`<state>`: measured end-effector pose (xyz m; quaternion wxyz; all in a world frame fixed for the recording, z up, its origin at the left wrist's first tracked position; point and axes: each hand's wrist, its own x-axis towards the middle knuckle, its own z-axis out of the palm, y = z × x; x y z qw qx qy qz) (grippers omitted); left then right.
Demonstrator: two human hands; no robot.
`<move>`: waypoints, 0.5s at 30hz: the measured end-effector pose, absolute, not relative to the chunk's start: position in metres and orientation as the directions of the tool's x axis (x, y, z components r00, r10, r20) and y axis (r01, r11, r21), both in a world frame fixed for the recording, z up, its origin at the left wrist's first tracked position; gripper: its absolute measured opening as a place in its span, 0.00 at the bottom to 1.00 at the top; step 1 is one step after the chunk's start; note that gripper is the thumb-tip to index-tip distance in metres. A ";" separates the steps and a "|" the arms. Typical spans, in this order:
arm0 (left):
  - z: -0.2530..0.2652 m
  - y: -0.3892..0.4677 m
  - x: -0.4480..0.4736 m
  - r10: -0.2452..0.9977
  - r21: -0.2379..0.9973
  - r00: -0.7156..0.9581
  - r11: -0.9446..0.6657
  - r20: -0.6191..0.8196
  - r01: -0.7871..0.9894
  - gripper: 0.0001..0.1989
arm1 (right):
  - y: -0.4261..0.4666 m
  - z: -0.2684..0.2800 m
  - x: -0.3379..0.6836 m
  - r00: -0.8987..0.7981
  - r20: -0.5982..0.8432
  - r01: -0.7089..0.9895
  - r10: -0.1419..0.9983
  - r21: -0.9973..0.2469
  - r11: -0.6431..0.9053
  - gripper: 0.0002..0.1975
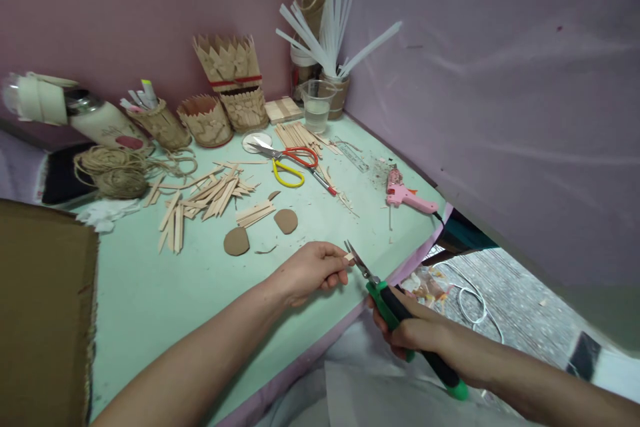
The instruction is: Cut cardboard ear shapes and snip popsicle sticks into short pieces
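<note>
One pale green worktop (175,300) spreads across the scene, its near left hidden by cardboard (45,313) cut off at the view's edge. At near right, green-handled cutters (394,307) show parted blades, their handles partly covered by the right hand (411,330), its grip wrapped around them. Just left, the left hand (313,272) has its grip pinched on a wood piece (349,257), partly hidden by fingers; whether blades touch it is unclear.
</note>
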<state>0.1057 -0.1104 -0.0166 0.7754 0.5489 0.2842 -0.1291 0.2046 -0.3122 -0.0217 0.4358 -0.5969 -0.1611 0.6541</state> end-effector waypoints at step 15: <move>-0.015 -0.114 0.107 0.107 0.740 0.777 0.409 -0.621 0.534 0.14 | -0.313 -0.020 0.205 0.027 -0.673 -0.431 0.739 -0.675 -0.599 0.10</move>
